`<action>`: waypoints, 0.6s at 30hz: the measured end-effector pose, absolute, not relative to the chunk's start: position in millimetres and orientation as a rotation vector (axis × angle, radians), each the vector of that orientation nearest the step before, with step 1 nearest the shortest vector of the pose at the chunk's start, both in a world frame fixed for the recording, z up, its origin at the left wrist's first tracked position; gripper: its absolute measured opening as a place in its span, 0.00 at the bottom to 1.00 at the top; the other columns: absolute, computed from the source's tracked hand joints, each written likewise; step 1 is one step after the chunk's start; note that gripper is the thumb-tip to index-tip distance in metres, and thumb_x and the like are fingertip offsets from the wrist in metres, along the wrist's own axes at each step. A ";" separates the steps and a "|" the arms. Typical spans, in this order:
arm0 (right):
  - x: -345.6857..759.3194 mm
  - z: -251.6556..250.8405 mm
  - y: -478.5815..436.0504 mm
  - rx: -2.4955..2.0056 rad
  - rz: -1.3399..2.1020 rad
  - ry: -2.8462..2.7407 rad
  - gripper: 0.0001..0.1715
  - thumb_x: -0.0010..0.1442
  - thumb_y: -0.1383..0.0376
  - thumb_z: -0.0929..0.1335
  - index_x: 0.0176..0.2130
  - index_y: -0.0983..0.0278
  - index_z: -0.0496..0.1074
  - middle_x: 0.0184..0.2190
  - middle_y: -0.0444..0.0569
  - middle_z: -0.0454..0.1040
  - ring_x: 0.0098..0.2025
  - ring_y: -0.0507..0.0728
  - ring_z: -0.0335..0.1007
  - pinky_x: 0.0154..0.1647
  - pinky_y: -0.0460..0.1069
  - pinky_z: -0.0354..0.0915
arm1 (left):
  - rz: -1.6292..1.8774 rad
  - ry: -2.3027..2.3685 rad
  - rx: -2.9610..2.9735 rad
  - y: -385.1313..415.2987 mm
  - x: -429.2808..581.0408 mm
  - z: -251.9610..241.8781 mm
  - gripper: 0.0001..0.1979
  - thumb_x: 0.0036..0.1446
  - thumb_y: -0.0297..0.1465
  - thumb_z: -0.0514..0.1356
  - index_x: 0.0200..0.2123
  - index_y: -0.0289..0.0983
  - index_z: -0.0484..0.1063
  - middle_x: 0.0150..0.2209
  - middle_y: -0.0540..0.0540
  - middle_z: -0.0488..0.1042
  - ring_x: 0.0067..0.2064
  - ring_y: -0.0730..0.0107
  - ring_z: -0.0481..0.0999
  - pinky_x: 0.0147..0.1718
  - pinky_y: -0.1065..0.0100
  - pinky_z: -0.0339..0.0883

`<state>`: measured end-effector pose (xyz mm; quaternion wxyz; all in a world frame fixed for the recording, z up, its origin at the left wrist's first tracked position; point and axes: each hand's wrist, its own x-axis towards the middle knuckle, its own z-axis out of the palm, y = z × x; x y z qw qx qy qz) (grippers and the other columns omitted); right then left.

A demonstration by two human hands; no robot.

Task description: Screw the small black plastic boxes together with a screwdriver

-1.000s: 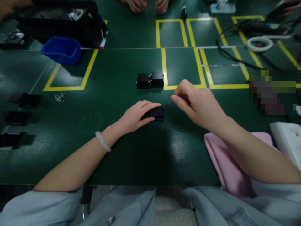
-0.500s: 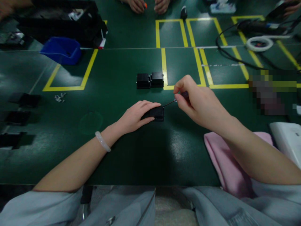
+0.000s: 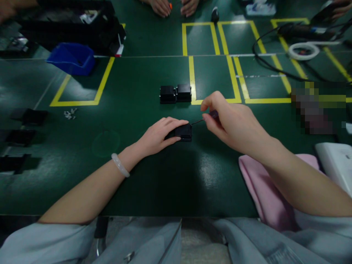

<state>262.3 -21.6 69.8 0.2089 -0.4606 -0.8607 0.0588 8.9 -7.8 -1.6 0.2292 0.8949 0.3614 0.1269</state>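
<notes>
My left hand [image 3: 162,135] grips a small black box [image 3: 183,132] on the green table, its thumb and fingers along two sides. In my right hand [image 3: 225,117] is a screwdriver [image 3: 213,114], held by the handle. Its thin shaft slants down to the left, and the tip meets the right end of the box near the upper corner. Whether a screw sits under the tip is too small to tell. Beyond the hands stands a pair of similar black boxes [image 3: 175,94] side by side, with small shiny screws at their ends.
Loose screws [image 3: 70,114] lie to the left, near several dark parts [image 3: 20,137]. A blue bin [image 3: 72,58] stands before a large black crate [image 3: 68,25]. Pink cloth [image 3: 255,176] lies under my right forearm. A co-worker's hands [image 3: 174,6] rest across the table; cables [image 3: 275,66] lie at right.
My right hand has shifted slightly down and its fingers have changed position on the screwdriver handle, showing more of it. My left hand and the box have stayed in place.
</notes>
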 end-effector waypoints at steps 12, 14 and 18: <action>261.3 73.9 -22.7 -1.375 0.155 -2.406 0.12 0.65 0.64 0.61 0.48 0.63 0.66 0.30 0.45 0.74 0.29 0.53 0.70 0.28 0.48 0.55 | 0.356 0.989 2.468 -7.7 8.3 -2.1 0.25 0.68 0.33 0.56 0.66 0.42 0.58 0.59 0.41 0.67 0.58 0.57 0.67 0.57 0.56 0.64; 261.6 73.7 -22.7 -1.382 0.150 -2.398 0.14 0.65 0.64 0.61 0.49 0.63 0.65 0.31 0.45 0.75 0.29 0.53 0.70 0.28 0.48 0.56 | 0.357 0.990 2.468 -7.8 8.4 -2.0 0.25 0.69 0.34 0.56 0.66 0.42 0.59 0.59 0.41 0.67 0.58 0.57 0.68 0.56 0.56 0.64; 262.1 72.8 -22.2 -1.374 0.151 -2.414 0.11 0.67 0.60 0.61 0.46 0.63 0.66 0.30 0.45 0.75 0.29 0.53 0.70 0.27 0.48 0.55 | 0.356 0.994 2.472 -8.0 8.6 -2.5 0.25 0.69 0.34 0.56 0.66 0.42 0.58 0.59 0.41 0.67 0.58 0.57 0.67 0.57 0.56 0.64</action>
